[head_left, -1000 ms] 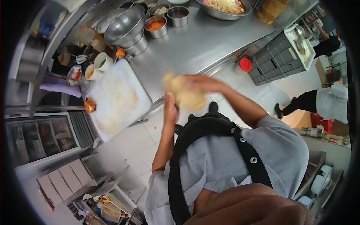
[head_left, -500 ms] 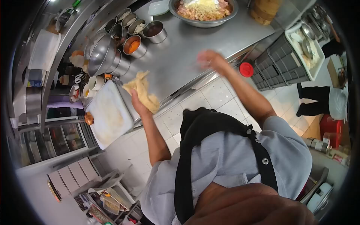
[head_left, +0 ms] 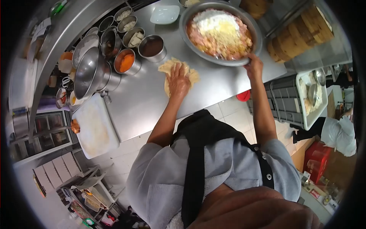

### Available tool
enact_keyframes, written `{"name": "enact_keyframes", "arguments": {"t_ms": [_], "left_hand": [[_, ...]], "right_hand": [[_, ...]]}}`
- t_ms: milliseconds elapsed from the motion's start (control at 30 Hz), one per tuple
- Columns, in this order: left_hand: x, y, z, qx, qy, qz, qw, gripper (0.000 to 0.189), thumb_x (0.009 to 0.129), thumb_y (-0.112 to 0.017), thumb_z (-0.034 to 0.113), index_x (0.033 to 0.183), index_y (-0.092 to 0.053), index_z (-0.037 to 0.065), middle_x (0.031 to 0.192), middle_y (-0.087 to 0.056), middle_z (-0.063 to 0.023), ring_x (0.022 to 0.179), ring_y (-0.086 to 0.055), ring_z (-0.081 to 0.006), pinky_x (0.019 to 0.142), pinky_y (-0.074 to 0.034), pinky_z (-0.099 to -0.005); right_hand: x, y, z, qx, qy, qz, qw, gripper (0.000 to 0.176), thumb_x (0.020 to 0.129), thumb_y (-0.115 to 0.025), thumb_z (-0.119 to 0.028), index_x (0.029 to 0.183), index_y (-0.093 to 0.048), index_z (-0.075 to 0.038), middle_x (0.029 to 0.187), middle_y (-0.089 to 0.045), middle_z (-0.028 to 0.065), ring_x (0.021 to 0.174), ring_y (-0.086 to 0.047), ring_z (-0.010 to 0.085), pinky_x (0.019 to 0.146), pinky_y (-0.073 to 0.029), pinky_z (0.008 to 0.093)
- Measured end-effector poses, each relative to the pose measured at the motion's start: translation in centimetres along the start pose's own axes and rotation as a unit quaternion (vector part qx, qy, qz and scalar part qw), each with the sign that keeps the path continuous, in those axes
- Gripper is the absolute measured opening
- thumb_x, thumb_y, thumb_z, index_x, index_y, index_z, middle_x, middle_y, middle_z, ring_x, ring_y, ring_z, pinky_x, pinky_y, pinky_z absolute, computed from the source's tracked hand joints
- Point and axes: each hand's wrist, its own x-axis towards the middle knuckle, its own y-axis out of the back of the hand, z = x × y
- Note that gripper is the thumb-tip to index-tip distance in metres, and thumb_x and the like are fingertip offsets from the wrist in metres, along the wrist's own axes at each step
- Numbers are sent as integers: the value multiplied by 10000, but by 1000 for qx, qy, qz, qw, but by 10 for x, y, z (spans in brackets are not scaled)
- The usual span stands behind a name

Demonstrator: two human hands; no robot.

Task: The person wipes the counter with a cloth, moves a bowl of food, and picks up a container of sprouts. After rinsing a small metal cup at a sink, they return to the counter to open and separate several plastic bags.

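Cloth [head_left: 166, 68]: tan, crumpled fabric, flat on brushed stainless-steel counter [head_left: 141, 103], left of wide round steel bowl [head_left: 183, 34], not touching it.
Left hand [head_left: 178, 82]: palm down on cloth, fingers extended, slightly parted, resting over it rather than gripping.
Right hand [head_left: 254, 68]: at bowl's near right rim, fingers bent around the edge; exact placement underneath hidden.
Bowl: full of pinkish mince-like mix [head_left: 195, 37], topped with white powder [head_left: 211, 17] and pale yellow grains [head_left: 219, 37]; cannot tell whether lifted or resting on counter.
Clearance: round steel pot of dark brown contents [head_left: 157, 58] just beyond cloth; steel cup of orange contents [head_left: 134, 69] farther left.
Wiping (judged): aim for flat palm, even pressure, overlapping strokes; tuck loose corners under, stop short of pot.
Bowl hold (judged): go for firm rim grip, level, clear of cloth path; avoid tipping, loose powder likely to spill.
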Motion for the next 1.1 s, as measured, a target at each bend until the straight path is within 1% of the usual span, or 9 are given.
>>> {"name": "enact_keyframes", "arguments": {"t_ms": [300, 433, 533, 600, 700, 767, 900, 1000, 1100], "left_hand": [[173, -82, 5, -65, -51, 58, 995, 404, 862, -524, 193, 1255, -494, 103, 1302, -505, -93, 1275, -394, -286, 1056, -237, -546], [273, -130, 64, -58, -49, -69, 995, 428, 868, -530, 321, 1270, -506, 176, 1345, -480, -77, 1290, -384, -266, 1069, -221, -514], [289, -147, 83, -102, -216, -88, 967, 420, 891, -483, 341, 1278, -511, 183, 1356, -475, -94, 1301, -381, -241, 1074, -206, -508], [274, -139, 65, -172, -330, -80, 925, 421, 908, -452, 340, 1290, -507, 170, 1357, -476, -106, 1308, -375, -237, 1082, -186, -507], [171, -67, 37, -332, -31, -119, 935, 400, 908, -435, 188, 1284, -509, 73, 1323, -492, -165, 1267, -412, -314, 1081, -268, -390], [94, -32, -6, -190, -191, -39, 962, 384, 821, -553, 32, 1203, -542, 2, 1213, -552, -210, 1161, -489, -381, 1007, -371, -435], [-67, 25, -16, -13, -100, 28, 995, 372, 855, -562, 126, 1190, -544, -34, 1210, -541, -251, 1142, -485, -437, 990, -364, -489], [-111, 9, 38, -76, -167, -24, 983, 378, 870, -526, 126, 1216, -523, -28, 1235, -531, -226, 1198, -451, -425, 1018, -325, -494], [-92, -25, 135, -117, -182, -133, 967, 352, 841, -539, 115, 1180, -552, 18, 1260, -520, -168, 1241, -424, -376, 1033, -291, -519]], "right_hand": [[-35, 116, -21, -129, 58, 137, 980, 206, 801, -597, -173, 841, -597, 28, 743, -554, 30, 643, -490, 123, 577, -400, 274], [-61, 133, -44, -153, 64, 174, 971, 248, 818, -560, -214, 882, -610, 20, 808, -575, 61, 708, -513, 144, 642, -422, 285], [-61, 150, -34, -132, 78, 163, 975, 264, 833, -541, -241, 884, -613, 8, 832, -573, 70, 748, -513, 148, 670, -421, 287], [-54, 157, -31, -131, 73, 154, 977, 261, 838, -537, -243, 885, -613, 2, 822, -571, 65, 740, -518, 151, 665, -422, 291], [-46, 156, -24, -355, 159, 125, 913, 247, 861, -473, -132, 926, -678, -11, 859, -621, 142, 781, -587, 250, 720, -453, 339], [-48, 145, -24, -507, 246, 74, 823, 239, 832, -489, -107, 943, -695, -56, 884, -622, 143, 808, -604, 273, 710, -467, 362], [-60, 88, -28, -152, 106, 54, 981, 228, 859, -540, -168, 949, -657, 5, 845, -648, 93, 761, -583, 162, 695, -463, 291], [-58, 60, -11, 14, 17, -20, 1000, 253, 878, -580, -208, 1010, -636, -1, 838, -644, 64, 828, -590, 131, 729, -467, 269], [-62, 54, -30, -64, -81, -156, 982, 257, 890, -601, -250, 984, -601, -11, 798, -617, 41, 715, -560, 124, 667, -461, 265]]}}
